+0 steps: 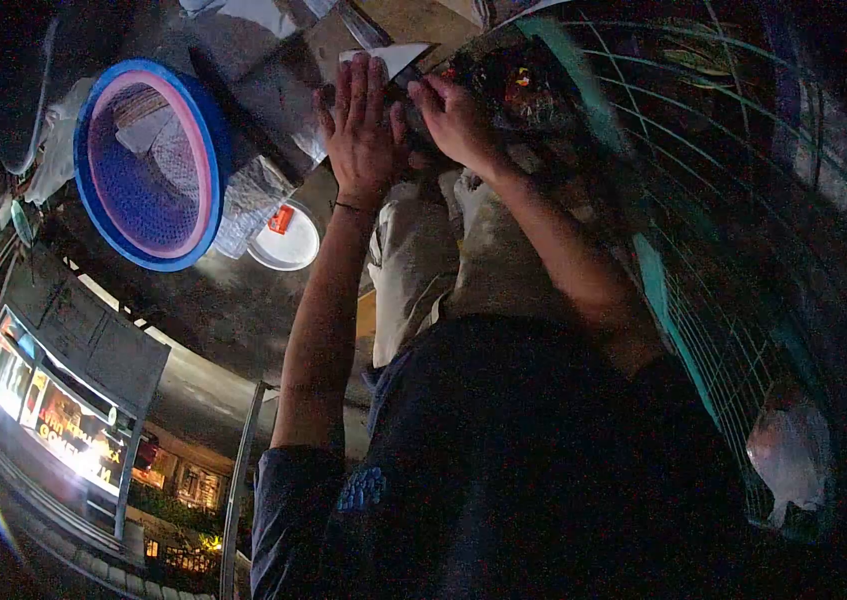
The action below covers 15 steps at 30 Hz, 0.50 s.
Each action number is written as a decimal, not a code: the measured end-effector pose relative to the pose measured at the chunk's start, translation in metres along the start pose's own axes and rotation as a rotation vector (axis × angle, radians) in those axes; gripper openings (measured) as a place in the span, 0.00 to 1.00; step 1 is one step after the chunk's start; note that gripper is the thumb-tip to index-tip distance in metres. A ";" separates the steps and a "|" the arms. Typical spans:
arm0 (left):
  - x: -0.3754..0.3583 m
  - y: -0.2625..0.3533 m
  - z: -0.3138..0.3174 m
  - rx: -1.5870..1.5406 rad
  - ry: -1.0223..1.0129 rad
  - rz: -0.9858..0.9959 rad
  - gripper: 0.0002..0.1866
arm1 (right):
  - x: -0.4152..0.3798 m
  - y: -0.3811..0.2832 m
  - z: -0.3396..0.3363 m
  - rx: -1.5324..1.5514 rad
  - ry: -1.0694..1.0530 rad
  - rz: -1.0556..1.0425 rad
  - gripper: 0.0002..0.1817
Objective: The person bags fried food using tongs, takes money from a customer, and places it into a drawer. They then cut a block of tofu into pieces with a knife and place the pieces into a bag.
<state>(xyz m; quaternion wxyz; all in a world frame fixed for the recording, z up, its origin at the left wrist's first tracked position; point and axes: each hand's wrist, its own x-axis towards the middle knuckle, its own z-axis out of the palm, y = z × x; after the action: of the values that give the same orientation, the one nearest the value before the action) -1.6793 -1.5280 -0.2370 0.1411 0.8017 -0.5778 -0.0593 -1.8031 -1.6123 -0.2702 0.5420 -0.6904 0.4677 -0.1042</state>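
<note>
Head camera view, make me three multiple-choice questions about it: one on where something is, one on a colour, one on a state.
1. Where does the white lid lie?
A. beside the basket
B. on the wire rack
C. under the right hand

2. What colour is the outer rim of the basket?
A. green
B. blue
C. yellow

3. How is the left hand held?
A. closed in a fist
B. hanging at the person's side
C. flat, fingers spread, on a grey surface

Answers:
1 A, the lid lies just by the basket's edge, on the dark surface.
2 B, a blue ring runs round a pink inner rim.
3 C, the fingers lie spread and pressed flat, next to the right hand, which rests curled at the edge of the wire rack.
</note>
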 end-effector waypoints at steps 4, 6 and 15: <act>0.000 0.004 -0.002 -0.023 -0.012 -0.018 0.32 | -0.020 -0.003 0.003 -0.032 0.065 -0.010 0.24; 0.000 0.004 -0.005 -0.022 -0.017 -0.023 0.33 | -0.026 0.000 0.006 -0.059 0.111 -0.004 0.25; -0.008 -0.004 -0.004 -0.132 0.043 -0.010 0.33 | -0.021 -0.021 -0.001 -0.041 0.082 0.003 0.25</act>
<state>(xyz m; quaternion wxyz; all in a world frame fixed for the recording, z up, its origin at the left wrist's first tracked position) -1.6779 -1.5184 -0.2351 0.2059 0.7945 -0.5656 -0.0807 -1.8038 -1.5972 -0.2442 0.5085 -0.6958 0.4925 -0.1219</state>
